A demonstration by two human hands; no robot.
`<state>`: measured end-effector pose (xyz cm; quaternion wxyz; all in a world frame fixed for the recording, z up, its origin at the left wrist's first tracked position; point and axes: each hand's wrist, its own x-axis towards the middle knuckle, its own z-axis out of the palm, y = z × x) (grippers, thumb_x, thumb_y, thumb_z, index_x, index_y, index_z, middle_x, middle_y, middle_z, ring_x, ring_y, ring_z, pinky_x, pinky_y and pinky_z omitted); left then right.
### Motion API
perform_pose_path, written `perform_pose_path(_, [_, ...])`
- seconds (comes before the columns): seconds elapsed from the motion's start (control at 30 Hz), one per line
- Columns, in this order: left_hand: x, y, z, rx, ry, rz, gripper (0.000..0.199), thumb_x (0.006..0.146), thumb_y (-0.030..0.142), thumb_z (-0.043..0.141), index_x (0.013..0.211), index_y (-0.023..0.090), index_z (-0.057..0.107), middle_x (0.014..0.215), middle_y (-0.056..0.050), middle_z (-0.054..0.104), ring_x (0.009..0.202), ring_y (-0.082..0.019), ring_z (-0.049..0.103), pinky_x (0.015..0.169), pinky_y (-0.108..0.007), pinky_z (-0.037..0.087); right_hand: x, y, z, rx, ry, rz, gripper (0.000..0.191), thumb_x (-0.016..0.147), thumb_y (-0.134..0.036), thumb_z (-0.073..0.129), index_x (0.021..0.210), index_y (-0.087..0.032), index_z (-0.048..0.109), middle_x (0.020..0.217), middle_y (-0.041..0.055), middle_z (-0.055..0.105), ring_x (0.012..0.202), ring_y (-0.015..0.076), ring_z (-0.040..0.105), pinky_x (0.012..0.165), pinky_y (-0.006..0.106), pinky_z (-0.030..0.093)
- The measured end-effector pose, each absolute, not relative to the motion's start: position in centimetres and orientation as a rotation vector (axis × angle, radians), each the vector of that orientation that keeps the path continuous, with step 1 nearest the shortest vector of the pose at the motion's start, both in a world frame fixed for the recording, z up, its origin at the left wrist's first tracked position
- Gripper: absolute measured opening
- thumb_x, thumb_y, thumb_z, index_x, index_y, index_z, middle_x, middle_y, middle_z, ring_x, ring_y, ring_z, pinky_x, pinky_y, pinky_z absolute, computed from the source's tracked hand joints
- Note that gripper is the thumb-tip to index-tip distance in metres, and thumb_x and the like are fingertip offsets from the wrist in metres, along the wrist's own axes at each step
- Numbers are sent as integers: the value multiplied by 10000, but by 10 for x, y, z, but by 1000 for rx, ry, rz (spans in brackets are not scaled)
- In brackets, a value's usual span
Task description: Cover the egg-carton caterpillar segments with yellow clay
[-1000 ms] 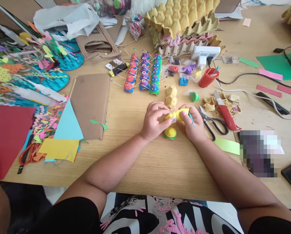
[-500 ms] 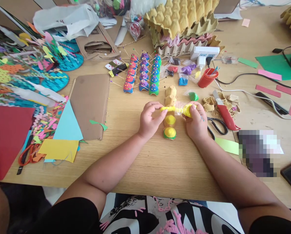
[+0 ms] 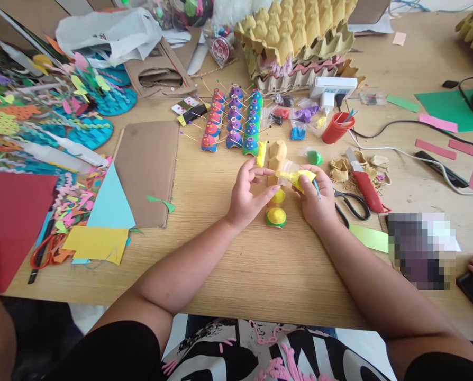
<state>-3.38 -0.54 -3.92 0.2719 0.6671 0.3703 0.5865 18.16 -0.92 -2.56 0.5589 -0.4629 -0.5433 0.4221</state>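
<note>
My right hand pinches the yellow clay packet between thumb and fingers, with a thin blue stick at the same hand. My left hand has its thumb and forefinger parted, just left of the packet — a yellow clay piece is at its upper fingers, though I cannot tell whether they grip it. Below and between my hands, the yellow-topped carton strip lies on the worktop — scissors just right of my right hand.

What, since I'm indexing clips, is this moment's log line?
left hand: yellow clay at fingers | right hand: clay bag, blue stick | near: carton strip, knife
</note>
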Motion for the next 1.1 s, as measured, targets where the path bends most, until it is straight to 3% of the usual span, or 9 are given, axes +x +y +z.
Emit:
perform_pose_path(0.13, [-33, -8, -36, 1839, 1034, 1591, 773, 1117, 565, 831, 1742, 333, 439, 1319, -77, 871, 1271, -233, 858, 1028, -378, 638, 176, -12, -19, -1059, -1162, 1069, 704, 841, -873, 976, 1225, -327, 751, 1074, -2, 761, 899, 197, 699, 913, 383, 672])
perform_pose_path(0.23, [-33, -9, -36, 1845, 1047, 1634, 696, 1130, 530, 807, 1706, 328, 472, 1304, -74, 869, 1246, -231, 854, 1031, -387, 635, 175, -13, -17, -1078, -1218, 1045, 689, 867, -869, 965, 1240, -326, 766, 1130, 16, 784, 962, 216, 737, 972, 411, 685])
perform_pose_path(0.37, [-33, -9, -36, 1858, 1073, 1600, 755, 1100, 516, 842, 1726, 329, 463, 1308, -75, 872, 1267, -251, 845, 1049, -408, 629, 176, -14, -15, -1091, -1273, 1006, 687, 884, -900, 932, 1250, -342, 768, 1171, 31, 808, 1022, 252, 784, 995, 449, 713])
perform_pose_path(0.63, [-32, -10, -34, 1902, 1059, 1685, 601, 1142, 525, 793, 1644, 320, 534, 1310, -84, 881, 1276, -239, 850, 1015, -394, 642, 172, -18, -4, -1093, -1339, 1001, 650, 861, -858, 982, 1192, -338, 777, 1153, 35, 826, 992, 251, 770, 928, 437, 713])
perform_pose_path(0.77, [-33, -11, -35, 1912, 1118, 1629, 604, 1148, 531, 784, 1643, 304, 523, 1292, -100, 892, 1309, -265, 859, 1063, -441, 657, 171, -19, -2, -1110, -1376, 963, 623, 853, -852, 987, 1087, -324, 755, 1097, 40, 816, 952, 260, 747, 880, 449, 711])
perform_pose_path(0.87, [-33, -11, -37, 1904, 1064, 1612, 636, 1149, 562, 790, 1655, 306, 502, 1288, -95, 904, 1314, -268, 877, 1125, -471, 669, 172, -20, 0, -1126, -1422, 951, 610, 880, -845, 969, 1112, -322, 759, 1094, 44, 816, 923, 254, 732, 838, 438, 700])
perform_pose_path(1.0, [-33, -9, -38, 1868, 1030, 1596, 636, 1151, 554, 801, 1654, 314, 496, 1289, -84, 907, 1326, -264, 889, 1284, -536, 639, 173, -20, -1, -1113, -1473, 926, 601, 921, -824, 951, 1208, -326, 776, 1152, 56, 836, 1004, 278, 769, 920, 475, 708])
perform_pose_path(1.1, [-33, -9, -36, 1847, 1020, 1576, 613, 1142, 542, 821, 1624, 310, 520, 1318, -86, 899, 1293, -254, 903, 1289, -521, 647, 174, -20, -3, -1094, -1484, 930, 600, 932, -819, 948, 1230, -325, 782, 1178, 60, 848, 1058, 288, 788, 968, 482, 703])
